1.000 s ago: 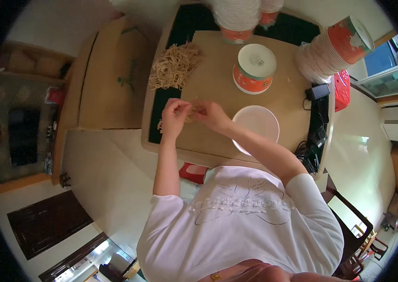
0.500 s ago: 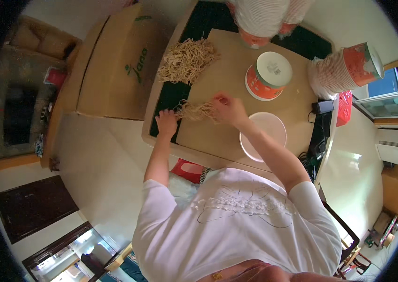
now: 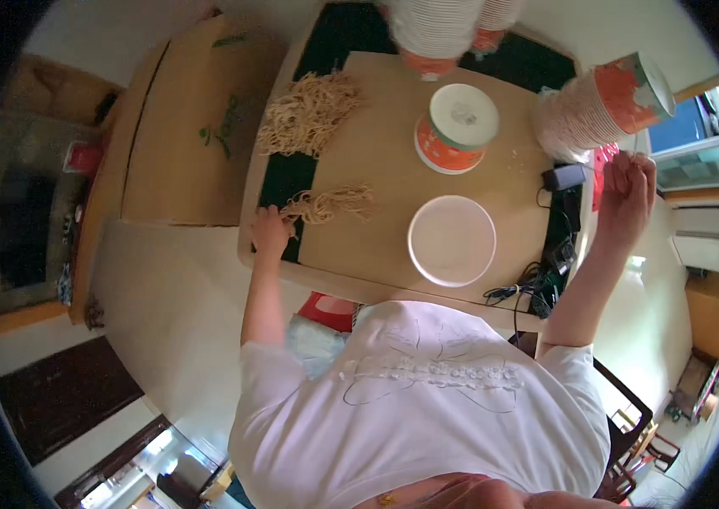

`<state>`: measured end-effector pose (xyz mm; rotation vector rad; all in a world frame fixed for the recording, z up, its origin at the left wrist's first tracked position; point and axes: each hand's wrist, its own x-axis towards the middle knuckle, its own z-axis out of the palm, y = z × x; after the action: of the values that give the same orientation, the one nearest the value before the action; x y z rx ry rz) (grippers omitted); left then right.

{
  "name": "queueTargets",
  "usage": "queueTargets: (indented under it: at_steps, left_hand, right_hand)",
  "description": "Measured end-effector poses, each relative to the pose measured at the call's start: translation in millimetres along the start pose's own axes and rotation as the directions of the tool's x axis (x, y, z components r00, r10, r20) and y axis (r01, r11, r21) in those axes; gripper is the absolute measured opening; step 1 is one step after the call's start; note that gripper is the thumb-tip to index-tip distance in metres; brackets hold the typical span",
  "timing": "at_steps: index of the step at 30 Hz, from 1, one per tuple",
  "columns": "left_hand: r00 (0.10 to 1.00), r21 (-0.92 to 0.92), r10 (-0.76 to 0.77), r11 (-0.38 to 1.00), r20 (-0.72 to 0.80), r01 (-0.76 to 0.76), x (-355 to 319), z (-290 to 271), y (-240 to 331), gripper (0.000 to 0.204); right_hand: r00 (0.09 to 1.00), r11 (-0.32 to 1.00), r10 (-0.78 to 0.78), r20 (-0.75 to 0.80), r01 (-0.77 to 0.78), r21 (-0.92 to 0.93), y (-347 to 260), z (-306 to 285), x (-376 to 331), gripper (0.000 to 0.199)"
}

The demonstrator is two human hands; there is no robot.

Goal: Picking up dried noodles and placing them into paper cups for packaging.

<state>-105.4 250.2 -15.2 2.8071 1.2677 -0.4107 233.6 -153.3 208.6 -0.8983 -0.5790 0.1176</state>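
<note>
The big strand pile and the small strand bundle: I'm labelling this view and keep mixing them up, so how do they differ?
The big strand pile is a broad heap; the small strand bundle is slimmer and stretched sideways. The big strand pile has no hand on it, while the small strand bundle has the left hand at its left end. Both are beige, tangled strands.

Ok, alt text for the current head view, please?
A person's left hand is at one end of a small bundle of tan strands on a table; the right hand is near stacked paper tubs, with an open, white-lined tub between the hands.
</note>
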Motion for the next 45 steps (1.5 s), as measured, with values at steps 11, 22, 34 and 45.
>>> queueTargets:
  at_steps: [11,22,34,45]
  left_hand:
    - [0.823,-0.412,0.430,0.718,-0.372,-0.561,-58,-36,216,0.037]
    - [0.688,-0.248,0.703,0.645,-0.179,-0.723,-36,-53,241,0.029]
    - [0.769,-0.936,0.639,0.256,-0.024,-0.242,-92,-79,254,0.012]
    - [0.875,-0.927,0.483,0.341,0.034,-0.153,-96,-44,229,0.010]
  right_hand:
    - [0.872,0.771,0.481,0.087,-0.373,-0.516,58,-33,-80,0.011]
    - [0.794,0.687,0.607,0.044,-0.496,-0.531,80,-32,-118,0.011]
    - [0.809,0.738,0.577,0.113,-0.456,-0.497,95,-3,-143,0.013]
    - [0.733,0.496,0.669,-0.119,-0.560,-0.664,130,-27,-178,0.006]
